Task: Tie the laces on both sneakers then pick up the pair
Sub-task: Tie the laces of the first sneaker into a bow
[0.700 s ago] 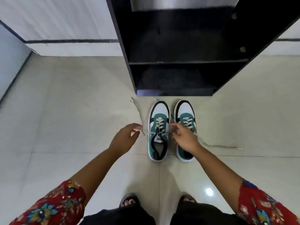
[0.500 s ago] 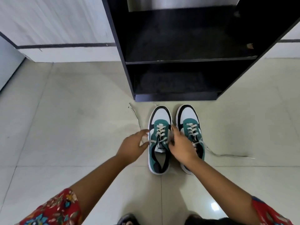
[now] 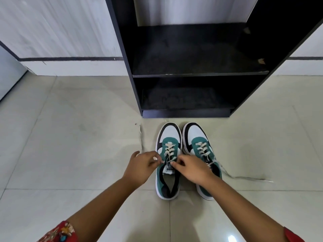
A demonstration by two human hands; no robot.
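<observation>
Pair of sneakers, teal, white and black: stood side by side on the floor (image 3: 70,137) just in front of the black shelf (image 3: 185,112), toes toward it.

Left sneaker (image 3: 168,161): nearer the shelf's left corner; laces untied. One lace end (image 3: 141,137) lay loose on the floor to its left.

Right sneaker (image 3: 201,151): touching or nearly touching the left one; laces untied, one end (image 3: 248,179) trailing away over the floor to the right.

Left hand (image 3: 141,167): moved in from the floor beside the left sneaker; pinched shut on a lace at the tongue's left edge.

Right hand (image 3: 194,169): shifted off the right sneaker toward the left one; fingertips (image 3: 172,163) closed at the top eyelets, apparently on the other lace, though not certain.

Change noted: both hands drawn together over the left sneaker's tongue.

Judged: first knot just begun; second sneaker and pick-up not yet done.
</observation>
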